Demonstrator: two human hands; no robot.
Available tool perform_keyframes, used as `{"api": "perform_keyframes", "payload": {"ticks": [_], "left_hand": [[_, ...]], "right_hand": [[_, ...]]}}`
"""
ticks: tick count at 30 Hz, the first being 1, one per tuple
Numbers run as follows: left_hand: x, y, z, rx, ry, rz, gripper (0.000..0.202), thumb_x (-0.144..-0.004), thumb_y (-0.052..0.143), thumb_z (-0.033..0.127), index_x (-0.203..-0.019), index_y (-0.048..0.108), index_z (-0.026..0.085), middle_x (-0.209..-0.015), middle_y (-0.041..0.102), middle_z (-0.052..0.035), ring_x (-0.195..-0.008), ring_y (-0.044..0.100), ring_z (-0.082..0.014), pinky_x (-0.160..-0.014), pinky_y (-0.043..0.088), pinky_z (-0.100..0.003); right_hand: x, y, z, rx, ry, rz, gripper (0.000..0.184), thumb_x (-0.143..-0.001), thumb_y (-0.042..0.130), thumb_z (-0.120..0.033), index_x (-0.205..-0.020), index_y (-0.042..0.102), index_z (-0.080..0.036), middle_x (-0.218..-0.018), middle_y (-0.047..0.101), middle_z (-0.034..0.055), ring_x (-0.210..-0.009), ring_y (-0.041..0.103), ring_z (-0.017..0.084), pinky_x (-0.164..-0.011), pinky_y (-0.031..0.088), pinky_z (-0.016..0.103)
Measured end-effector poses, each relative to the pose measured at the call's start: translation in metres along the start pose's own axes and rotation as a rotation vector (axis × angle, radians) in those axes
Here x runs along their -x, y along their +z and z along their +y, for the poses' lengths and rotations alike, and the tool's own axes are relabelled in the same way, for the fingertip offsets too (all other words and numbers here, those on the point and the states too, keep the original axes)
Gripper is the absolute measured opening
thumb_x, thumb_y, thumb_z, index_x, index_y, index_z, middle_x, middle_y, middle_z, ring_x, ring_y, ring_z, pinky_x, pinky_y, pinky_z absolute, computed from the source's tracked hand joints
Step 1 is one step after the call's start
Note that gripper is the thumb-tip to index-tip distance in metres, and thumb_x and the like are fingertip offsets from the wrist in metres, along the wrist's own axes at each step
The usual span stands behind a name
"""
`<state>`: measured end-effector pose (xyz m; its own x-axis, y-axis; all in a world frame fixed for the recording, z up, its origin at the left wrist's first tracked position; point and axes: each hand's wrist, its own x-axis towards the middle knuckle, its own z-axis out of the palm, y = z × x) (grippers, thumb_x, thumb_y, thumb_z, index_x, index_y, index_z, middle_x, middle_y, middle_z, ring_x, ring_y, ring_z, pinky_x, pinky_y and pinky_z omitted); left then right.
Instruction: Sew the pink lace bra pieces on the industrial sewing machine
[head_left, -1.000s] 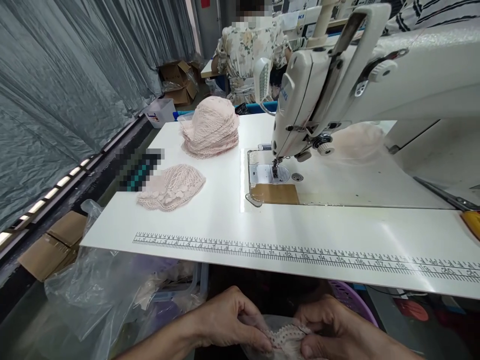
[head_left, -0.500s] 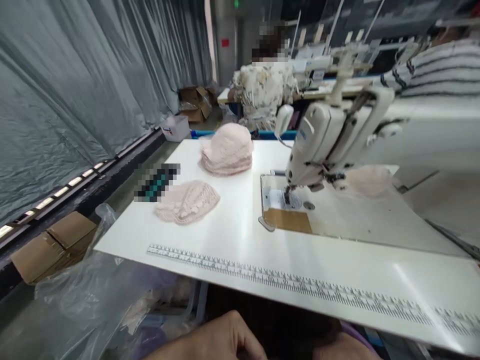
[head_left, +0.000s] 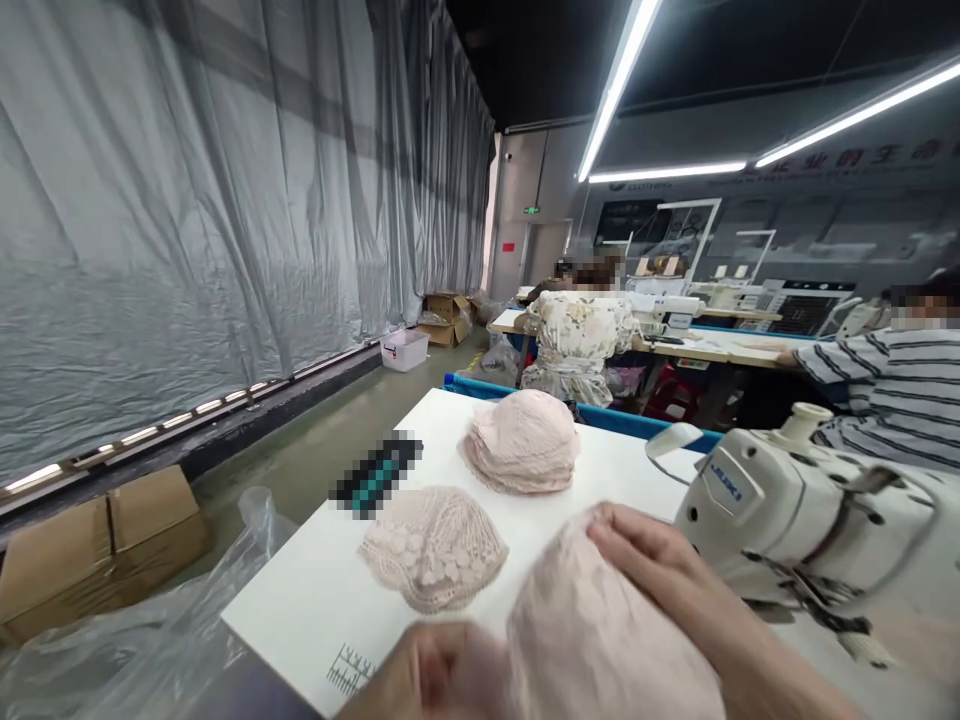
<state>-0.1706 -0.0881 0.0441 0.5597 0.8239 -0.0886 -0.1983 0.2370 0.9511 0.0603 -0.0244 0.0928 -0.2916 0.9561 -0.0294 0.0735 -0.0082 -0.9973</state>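
Observation:
A pale pink bra cup (head_left: pixel 592 630) is held up in front of me, above the near part of the white table. My right hand (head_left: pixel 664 560) grips its upper right edge, fingertips near the top. Somewhat blurred, my left hand (head_left: pixel 442 665) is closed at the cup's lower left edge. Past my left hand, a pink lace cup piece (head_left: pixel 439 550) lies on the tabletop. Behind that stands a stack of pink cups (head_left: pixel 525 440). The held cup's lower end runs out of view.
A white sewing machine (head_left: pixel 780 510) stands close on my right. A pixelated dark object (head_left: pixel 377 472) lies at the table's left edge. Cardboard box (head_left: pixel 105 545) and clear plastic (head_left: pixel 202 600) are on the floor at left. Two co-workers sit ahead, one in a floral top (head_left: pixel 585 340).
Both hands have come up from below the table edge, now with a bra cup between them. My view has tilted upward, showing the ceiling lights and more of the room.

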Motion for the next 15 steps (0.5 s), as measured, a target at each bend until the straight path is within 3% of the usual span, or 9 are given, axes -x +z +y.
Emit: {"api": "perform_keyframes", "payload": {"ticks": [2,3,5,7,9,11,15], "left_hand": [[-0.027,-0.009,0.029,0.095,0.192,0.055,0.063,-0.059,0.077,0.058,-0.106,0.064,0.018,-0.091,0.065,-0.0063,-0.082,0.062,-0.0192,-0.076,0.048,-0.028],[-0.046,-0.015,0.044,0.084,0.225,0.077,0.067,-0.062,0.077,0.055,-0.116,0.059,0.020,-0.102,0.065,-0.0079,-0.091,0.062,-0.0218,-0.081,0.048,-0.031],[-0.089,-0.031,0.069,-0.122,0.286,0.239,0.067,-0.071,0.072,0.048,-0.127,0.049,0.020,-0.114,0.062,-0.0106,-0.102,0.060,-0.0235,-0.085,0.049,-0.032],[-0.134,-0.049,0.085,-0.393,0.257,0.457,0.062,-0.082,0.064,0.035,-0.134,0.038,0.016,-0.118,0.059,-0.0131,-0.103,0.060,-0.0220,-0.085,0.050,-0.031],[-0.172,-0.066,0.092,-0.512,0.272,0.566,0.056,-0.087,0.059,0.027,-0.136,0.035,0.014,-0.121,0.056,-0.0148,-0.107,0.057,-0.0218,-0.089,0.048,-0.033],[-0.198,-0.078,0.092,-0.661,0.278,0.653,0.043,-0.089,0.056,0.028,-0.129,0.044,0.016,-0.126,0.051,-0.0129,-0.111,0.053,-0.0231,-0.092,0.045,-0.041],[-0.219,-0.084,0.071,-0.948,0.229,0.647,0.027,-0.090,0.054,0.033,-0.113,0.056,0.018,-0.120,0.053,-0.0071,-0.106,0.054,-0.0232,-0.089,0.047,-0.042]], "right_hand": [[-0.042,-0.007,-0.010,0.000,-0.072,0.073,0.041,-0.074,0.066,-0.058,-0.078,0.055,-0.019,-0.062,0.050,-0.0071,-0.053,0.050,0.008,-0.048,0.038,0.019],[-0.064,-0.010,-0.015,0.009,-0.106,0.128,0.036,-0.079,0.064,-0.053,-0.085,0.056,-0.019,-0.065,0.052,-0.0070,-0.054,0.051,0.008,-0.049,0.040,0.019],[-0.107,-0.019,-0.020,0.049,-0.170,0.256,0.027,-0.091,0.055,-0.041,-0.100,0.057,-0.016,-0.084,0.059,-0.0014,-0.064,0.058,0.011,-0.057,0.048,0.025],[-0.147,-0.028,-0.021,0.112,-0.192,0.378,0.027,-0.092,0.055,-0.037,-0.109,0.057,-0.015,-0.101,0.061,0.0029,-0.080,0.062,0.016,-0.068,0.053,0.033],[-0.178,-0.037,-0.018,0.196,-0.201,0.498,0.029,-0.091,0.056,-0.035,-0.113,0.056,-0.016,-0.111,0.059,0.0044,-0.091,0.061,0.020,-0.075,0.052,0.037],[-0.199,-0.046,-0.011,0.297,-0.199,0.594,0.029,-0.091,0.057,-0.033,-0.114,0.056,-0.017,-0.116,0.058,0.0052,-0.096,0.060,0.021,-0.079,0.051,0.040],[-0.216,-0.057,0.015,0.474,-0.133,0.678,0.024,-0.092,0.055,-0.031,-0.114,0.057,-0.021,-0.119,0.057,0.0065,-0.097,0.059,0.019,-0.082,0.050,0.039]]}}
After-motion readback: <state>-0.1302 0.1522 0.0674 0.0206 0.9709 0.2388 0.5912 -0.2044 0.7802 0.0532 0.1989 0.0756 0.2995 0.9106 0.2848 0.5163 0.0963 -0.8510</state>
